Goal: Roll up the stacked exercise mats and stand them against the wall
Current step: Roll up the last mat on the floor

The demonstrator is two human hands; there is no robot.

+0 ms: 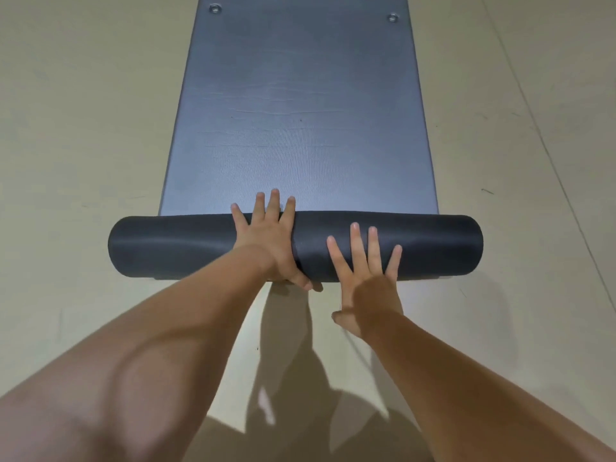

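Floor [83, 128] in pale beige fills most of my feed, with thin seam lines running along its right side and the shadows of both arms falling on it near the bottom edge. On it lies a blue-grey exercise mat [300, 111], its flat length stretching away from me toward the top of the view. Its surface is faintly creased about halfway along.

The near end of the mat is wound into a thick dark roll [183, 245], which lies crosswise on the floor and looks wider than the flat part on both sides. I cannot tell whether another mat lies beneath this one.

Two bare forearms reach in from the bottom corners, the left forearm [150, 345] and the right forearm [466, 378].

The left hand [266, 241] lies flat over the middle of the roll with its fingers straight and spread. Its fingertips reach the far side where the roll meets the flat sheet, and its thumb sits at the near lower edge. The right hand [370, 278] is just beside it, fingers straight and fanned against the roll's near face, the heel of the hand off the roll above the floor and the thumb out to the side. Neither hand is closed around anything.

Two small metal eyelets sit at the mat's far corners, the left eyelet [215, 9] and the right eyelet [392, 17].
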